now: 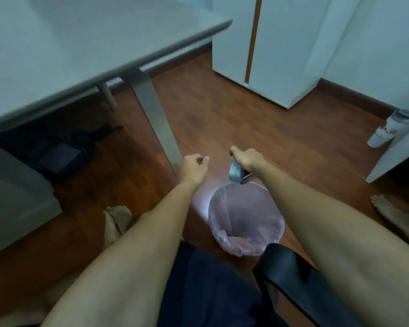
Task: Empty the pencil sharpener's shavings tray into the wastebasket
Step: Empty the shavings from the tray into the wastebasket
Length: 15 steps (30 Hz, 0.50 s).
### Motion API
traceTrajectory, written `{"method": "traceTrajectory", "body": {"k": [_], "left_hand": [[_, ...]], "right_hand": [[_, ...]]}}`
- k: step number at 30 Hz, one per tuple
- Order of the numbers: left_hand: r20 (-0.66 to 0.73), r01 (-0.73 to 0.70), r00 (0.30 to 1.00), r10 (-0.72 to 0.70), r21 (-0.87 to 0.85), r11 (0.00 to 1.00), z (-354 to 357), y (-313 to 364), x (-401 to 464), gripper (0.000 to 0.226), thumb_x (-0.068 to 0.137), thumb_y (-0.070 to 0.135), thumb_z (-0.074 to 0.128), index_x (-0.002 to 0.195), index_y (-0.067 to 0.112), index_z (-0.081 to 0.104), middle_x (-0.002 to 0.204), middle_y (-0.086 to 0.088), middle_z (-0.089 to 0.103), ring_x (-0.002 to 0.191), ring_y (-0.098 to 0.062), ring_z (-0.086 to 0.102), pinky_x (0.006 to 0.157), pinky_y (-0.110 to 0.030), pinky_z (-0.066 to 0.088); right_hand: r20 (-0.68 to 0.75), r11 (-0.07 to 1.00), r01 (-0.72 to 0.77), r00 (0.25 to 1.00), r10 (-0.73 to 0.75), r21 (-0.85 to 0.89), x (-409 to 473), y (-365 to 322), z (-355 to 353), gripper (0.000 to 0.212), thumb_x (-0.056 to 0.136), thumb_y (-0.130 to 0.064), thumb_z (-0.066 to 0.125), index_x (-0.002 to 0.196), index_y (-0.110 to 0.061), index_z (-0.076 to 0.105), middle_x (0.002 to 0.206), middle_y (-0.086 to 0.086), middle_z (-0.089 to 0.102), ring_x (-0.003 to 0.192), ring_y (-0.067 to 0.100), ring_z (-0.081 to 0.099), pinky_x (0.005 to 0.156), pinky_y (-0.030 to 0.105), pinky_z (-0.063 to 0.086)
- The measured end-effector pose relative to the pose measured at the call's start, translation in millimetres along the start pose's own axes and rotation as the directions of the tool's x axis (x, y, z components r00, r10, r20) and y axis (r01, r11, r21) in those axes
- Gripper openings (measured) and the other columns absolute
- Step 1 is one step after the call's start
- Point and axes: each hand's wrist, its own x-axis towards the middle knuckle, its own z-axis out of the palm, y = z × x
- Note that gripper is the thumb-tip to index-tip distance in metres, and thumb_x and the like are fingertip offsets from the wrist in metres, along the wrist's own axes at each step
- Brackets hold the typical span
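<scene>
Seen from above, looking down past two bare forearms. Right hand (244, 158) closed around a small grey shavings tray (237, 172), hanging downward from the grip, long axis near vertical, lower end tipped toward the seated body. Directly below and slightly nearer than the grip: wastebasket (246, 218) lined with a pale pink bag, its far rim just under the tray's lower end. Left hand (194, 165) level with the right, off to the side, loosely curled, holding nothing visible. Right hand clearly the nearer to the basket; probably tipping or about to shake.
</scene>
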Motion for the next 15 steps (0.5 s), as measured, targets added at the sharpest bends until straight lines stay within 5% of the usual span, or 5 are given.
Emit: {"method": "traceTrajectory", "body": {"k": [3, 5, 15], "left_hand": [[-0.08, -0.051, 0.996, 0.046, -0.065, 0.997, -35.6, 16.9, -2.3, 0.034, 0.086, 0.043, 0.057, 0.089, 0.015, 0.076, 0.09, -0.004, 0.078, 0.093, -0.026, 0.072, 0.086, -0.03, 0.056], [-0.13, -0.067, 0.99, 0.055, -0.093, 0.993, -64.1, 26.6, -6.3, 0.039, 0.078, 0.051, 0.054, 0.082, 0.018, 0.075, 0.082, -0.001, 0.078, 0.087, -0.025, 0.074, 0.079, -0.04, 0.061], [-0.373, -0.212, 0.912, 0.17, -0.074, 0.974, -232.3, 49.9, -53.6, 0.046, 0.069, 0.063, 0.044, 0.062, 0.022, 0.066, 0.075, -0.004, 0.076, 0.075, -0.031, 0.074, 0.07, -0.05, 0.061]], "right_hand": [[0.064, 0.967, 0.02, 0.997, -0.037, 0.255, -22.7, -29.2, -8.3, 0.065, 0.067, -0.056, 0.048, 0.102, -0.004, 0.062, 0.115, 0.02, 0.063, 0.086, 0.042, 0.069, 0.065, 0.056, 0.061], [0.091, 0.93, 0.061, 0.991, -0.101, 0.362, -48.7, -56.2, -12.2, 0.05, 0.073, -0.05, 0.046, 0.096, -0.007, 0.056, 0.099, 0.019, 0.064, 0.074, 0.037, 0.069, 0.062, 0.051, 0.061], [0.131, 0.806, 0.298, 0.9, -0.416, 0.512, -153.6, -193.7, -0.5, 0.039, 0.079, -0.046, 0.044, 0.082, -0.011, 0.061, 0.068, 0.007, 0.062, 0.05, 0.022, 0.049, 0.051, 0.023, 0.036]]}}
